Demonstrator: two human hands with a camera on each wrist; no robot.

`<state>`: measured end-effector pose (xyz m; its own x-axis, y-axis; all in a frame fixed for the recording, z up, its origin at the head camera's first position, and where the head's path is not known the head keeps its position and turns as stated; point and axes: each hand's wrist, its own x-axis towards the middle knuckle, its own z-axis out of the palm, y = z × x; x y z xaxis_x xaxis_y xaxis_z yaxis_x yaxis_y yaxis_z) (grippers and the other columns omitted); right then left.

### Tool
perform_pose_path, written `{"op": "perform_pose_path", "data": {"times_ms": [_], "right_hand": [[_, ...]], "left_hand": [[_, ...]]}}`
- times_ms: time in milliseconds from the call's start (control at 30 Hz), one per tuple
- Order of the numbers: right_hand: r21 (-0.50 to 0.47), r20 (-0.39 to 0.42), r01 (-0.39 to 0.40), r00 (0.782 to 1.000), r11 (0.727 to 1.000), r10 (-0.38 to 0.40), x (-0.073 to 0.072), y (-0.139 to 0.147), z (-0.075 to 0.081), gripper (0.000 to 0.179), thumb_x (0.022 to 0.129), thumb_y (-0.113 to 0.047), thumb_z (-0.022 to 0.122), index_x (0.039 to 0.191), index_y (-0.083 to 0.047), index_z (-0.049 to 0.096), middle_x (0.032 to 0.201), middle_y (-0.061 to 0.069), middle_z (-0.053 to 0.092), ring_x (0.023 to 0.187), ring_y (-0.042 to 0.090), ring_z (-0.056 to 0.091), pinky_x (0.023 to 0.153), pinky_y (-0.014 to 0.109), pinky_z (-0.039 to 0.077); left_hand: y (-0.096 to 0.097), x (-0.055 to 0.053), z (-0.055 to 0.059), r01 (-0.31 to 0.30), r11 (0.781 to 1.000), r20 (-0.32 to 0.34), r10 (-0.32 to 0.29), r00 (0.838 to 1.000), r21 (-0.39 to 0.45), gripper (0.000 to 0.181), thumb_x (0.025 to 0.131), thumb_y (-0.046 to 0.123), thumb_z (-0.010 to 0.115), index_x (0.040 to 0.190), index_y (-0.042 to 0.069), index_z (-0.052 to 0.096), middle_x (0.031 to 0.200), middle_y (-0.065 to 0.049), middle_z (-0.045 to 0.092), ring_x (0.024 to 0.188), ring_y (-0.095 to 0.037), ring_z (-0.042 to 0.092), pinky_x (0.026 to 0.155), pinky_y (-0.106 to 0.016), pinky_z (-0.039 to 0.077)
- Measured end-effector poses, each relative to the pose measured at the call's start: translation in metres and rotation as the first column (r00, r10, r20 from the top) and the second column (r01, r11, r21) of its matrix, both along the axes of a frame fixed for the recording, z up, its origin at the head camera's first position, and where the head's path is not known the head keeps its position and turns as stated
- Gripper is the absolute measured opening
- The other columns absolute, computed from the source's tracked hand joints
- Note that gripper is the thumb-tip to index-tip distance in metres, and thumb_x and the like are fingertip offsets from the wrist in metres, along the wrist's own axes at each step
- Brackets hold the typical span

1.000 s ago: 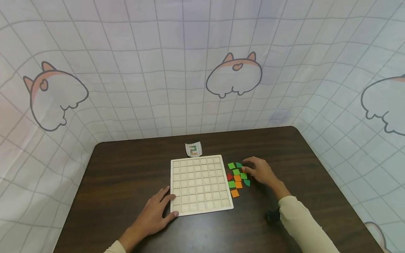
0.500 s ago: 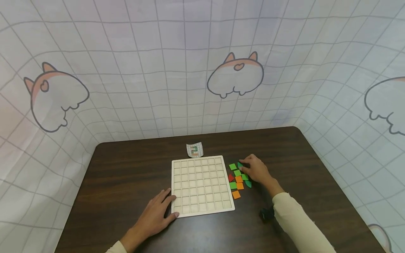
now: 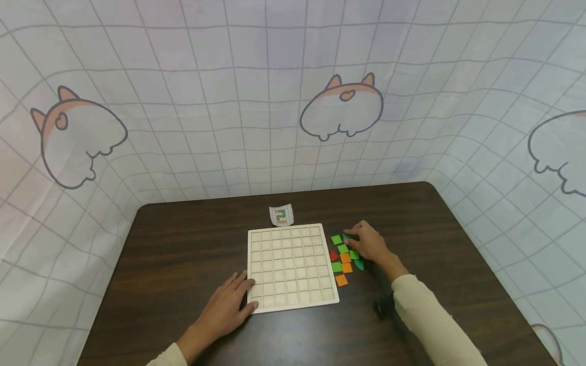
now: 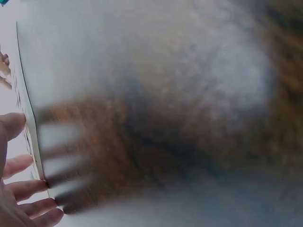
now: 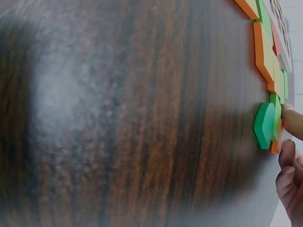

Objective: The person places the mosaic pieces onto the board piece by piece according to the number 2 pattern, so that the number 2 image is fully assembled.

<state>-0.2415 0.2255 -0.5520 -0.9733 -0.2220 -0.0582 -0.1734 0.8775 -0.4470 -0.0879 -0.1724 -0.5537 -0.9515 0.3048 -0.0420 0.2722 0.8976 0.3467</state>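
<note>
The cream grid board [image 3: 290, 267] lies flat on the table, its squares bare. My left hand [image 3: 224, 307] rests at the board's left edge, fingers spread and relaxed, thumb near the front corner. In the left wrist view, the fingertips [image 4: 28, 189] line up along the board's rim. My right hand [image 3: 370, 241] is at the far end of the loose tiles, thumb and index finger pinching a dark green curved tile [image 3: 346, 236]. Beside that hand lie light green tiles [image 3: 336, 240], orange tiles [image 3: 345, 258] and another dark green curved tile [image 5: 265, 125]. The right wrist view hides the pinched tile.
A small paper card [image 3: 281, 215] with a printed coloured pattern lies behind the board. One red tile [image 3: 334, 255] sits against the board's right side. A black object [image 3: 383, 306] shows under the right sleeve. Grid-patterned white curtains surround the dark wooden table [image 3: 192, 244].
My right hand has shifted slightly left and away from me, its thumb and index finger closing around the far dark green tile. The left hand stays at the board.
</note>
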Motion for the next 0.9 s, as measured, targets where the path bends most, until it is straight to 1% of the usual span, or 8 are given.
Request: {"op": "perform_pose_path", "data": {"times_ms": [200,367,533,633,767,900], "right_hand": [[-0.014,-0.017,0.001,1.0,1.0,-0.002,0.001,-0.004,0.002,0.036,0.096,-0.023,0.07,0.13,-0.011,0.069,0.119,0.015,0.056,0.101,0.03,0.061,0.076,0.045,0.052],[-0.018,-0.029,-0.026,0.999,1.0,0.025,0.001,-0.007,0.002,0.034,0.096,-0.021,0.07,0.127,-0.009,0.07,0.12,0.016,0.056,0.102,0.032,0.061,0.079,0.048,0.052],[-0.021,-0.031,-0.044,0.999,0.999,0.043,0.003,-0.01,0.002,0.032,0.096,-0.022,0.07,0.125,-0.009,0.069,0.123,0.016,0.057,0.109,0.036,0.062,0.088,0.056,0.052],[-0.017,-0.045,-0.051,0.998,0.999,0.05,0.005,-0.012,0.001,0.031,0.096,-0.022,0.07,0.124,-0.01,0.068,0.122,0.016,0.058,0.103,0.034,0.063,0.084,0.055,0.053],[-0.007,-0.071,-0.062,0.996,0.998,0.061,0.008,-0.014,0.0,0.028,0.096,-0.021,0.07,0.122,-0.011,0.064,0.117,0.013,0.062,0.092,0.026,0.063,0.077,0.049,0.054],[-0.001,-0.086,-0.067,0.994,0.998,0.067,0.009,-0.017,0.0,0.026,0.096,-0.021,0.07,0.12,-0.011,0.063,0.112,0.01,0.066,0.093,0.024,0.064,0.077,0.049,0.055]], "left_hand": [[0.001,-0.002,0.002,-0.012,1.0,0.016,0.012,1.0,-0.004,0.053,0.09,0.041,0.074,0.134,0.014,0.06,0.15,-0.019,0.05,0.139,-0.043,0.046,0.104,-0.062,0.043],[0.001,-0.003,0.003,0.001,1.0,0.013,-0.001,1.0,-0.012,0.051,0.09,0.042,0.074,0.131,0.015,0.06,0.149,-0.02,0.05,0.138,-0.043,0.047,0.105,-0.061,0.043],[0.002,-0.004,0.005,0.018,1.0,0.016,-0.018,1.0,-0.017,0.051,0.09,0.042,0.073,0.131,0.014,0.059,0.149,-0.021,0.05,0.136,-0.044,0.047,0.105,-0.06,0.043],[0.003,-0.004,0.006,0.021,1.0,0.016,-0.021,1.0,-0.015,0.051,0.091,0.042,0.073,0.131,0.013,0.059,0.148,-0.022,0.05,0.136,-0.044,0.048,0.105,-0.06,0.043],[0.003,-0.004,0.006,0.018,1.0,0.031,-0.018,0.999,-0.012,0.052,0.091,0.042,0.073,0.132,0.013,0.059,0.149,-0.022,0.049,0.137,-0.044,0.046,0.106,-0.06,0.043],[0.002,-0.004,0.005,0.014,1.0,0.038,-0.013,0.999,-0.015,0.052,0.091,0.042,0.073,0.132,0.013,0.059,0.149,-0.022,0.048,0.138,-0.044,0.046,0.107,-0.059,0.042]]}}
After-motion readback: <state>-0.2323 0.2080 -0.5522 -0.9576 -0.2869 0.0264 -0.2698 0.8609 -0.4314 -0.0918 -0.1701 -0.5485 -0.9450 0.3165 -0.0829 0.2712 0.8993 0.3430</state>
